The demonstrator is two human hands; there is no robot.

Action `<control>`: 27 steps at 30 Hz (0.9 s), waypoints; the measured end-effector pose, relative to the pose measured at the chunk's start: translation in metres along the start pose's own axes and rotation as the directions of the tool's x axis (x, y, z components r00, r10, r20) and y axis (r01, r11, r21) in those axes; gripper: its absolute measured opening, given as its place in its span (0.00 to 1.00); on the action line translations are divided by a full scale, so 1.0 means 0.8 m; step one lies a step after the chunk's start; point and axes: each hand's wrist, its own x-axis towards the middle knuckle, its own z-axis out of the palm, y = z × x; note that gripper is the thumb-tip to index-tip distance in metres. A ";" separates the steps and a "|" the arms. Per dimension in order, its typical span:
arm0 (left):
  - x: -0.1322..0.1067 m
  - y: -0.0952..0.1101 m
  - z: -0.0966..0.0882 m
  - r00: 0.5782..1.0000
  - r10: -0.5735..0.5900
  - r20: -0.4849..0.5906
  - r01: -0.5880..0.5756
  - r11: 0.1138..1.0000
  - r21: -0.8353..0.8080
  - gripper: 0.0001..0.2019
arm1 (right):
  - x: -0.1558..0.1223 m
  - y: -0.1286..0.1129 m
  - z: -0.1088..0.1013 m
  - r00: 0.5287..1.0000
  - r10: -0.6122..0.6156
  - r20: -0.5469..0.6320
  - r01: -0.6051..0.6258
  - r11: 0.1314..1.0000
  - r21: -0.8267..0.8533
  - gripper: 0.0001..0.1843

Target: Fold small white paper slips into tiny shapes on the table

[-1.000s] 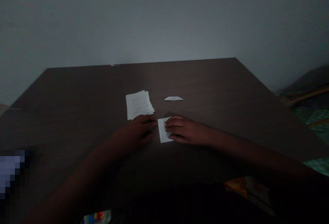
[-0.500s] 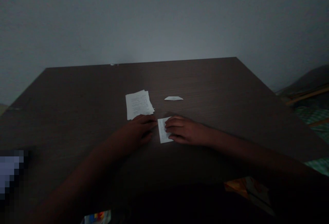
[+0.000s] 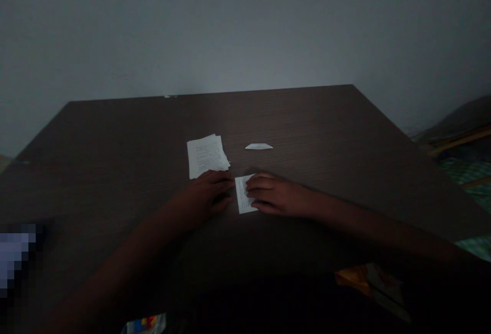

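Observation:
A small sheet of printed paper (image 3: pixel 242 198) lies on the dark table, its right part covered by my right hand (image 3: pixel 274 194). The fingers of that hand rest flat and a little apart on the sheet. My left hand (image 3: pixel 210 192) is at the sheet's left edge, its fingers stretched toward the paper with nothing held in them. Just beyond the left hand is a loose stack of printed paper sheets (image 3: pixel 207 154), whose near edge the hand partly hides. A narrow folded piece of white paper (image 3: pixel 259 146) lies farther back, right of the stack.
The brown wooden table (image 3: pixel 307 124) reaches back to a grey wall (image 3: pixel 245 27). A pixelated patch (image 3: pixel 15 257) lies at the left edge. Green checked cloth (image 3: pixel 466 175) shows past the table's right side. A colourful item (image 3: pixel 148 323) is at the bottom.
My left thumb has shifted slightly to the right, toward the sheet. The right hand and the papers stay essentially where they were.

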 end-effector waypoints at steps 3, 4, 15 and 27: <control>0.000 0.000 0.000 1.000 -0.003 -0.003 0.003 1.000 -0.013 0.17 | -0.001 0.001 0.001 1.000 0.001 0.012 -0.001 1.000 0.001 0.12; -0.001 0.000 0.000 1.000 -0.002 -0.005 0.002 1.000 -0.019 0.17 | -0.001 0.001 0.001 1.000 0.005 0.015 -0.005 1.000 0.002 0.12; 0.007 0.008 0.008 0.996 -0.064 -0.065 0.062 0.998 -0.028 0.11 | -0.002 0.002 0.004 0.998 0.032 0.052 -0.033 0.999 0.028 0.12; 0.009 0.015 0.017 0.990 -0.086 -0.110 0.087 0.996 0.004 0.12 | 0.001 0.001 0.001 0.994 0.058 0.094 -0.061 0.998 0.028 0.11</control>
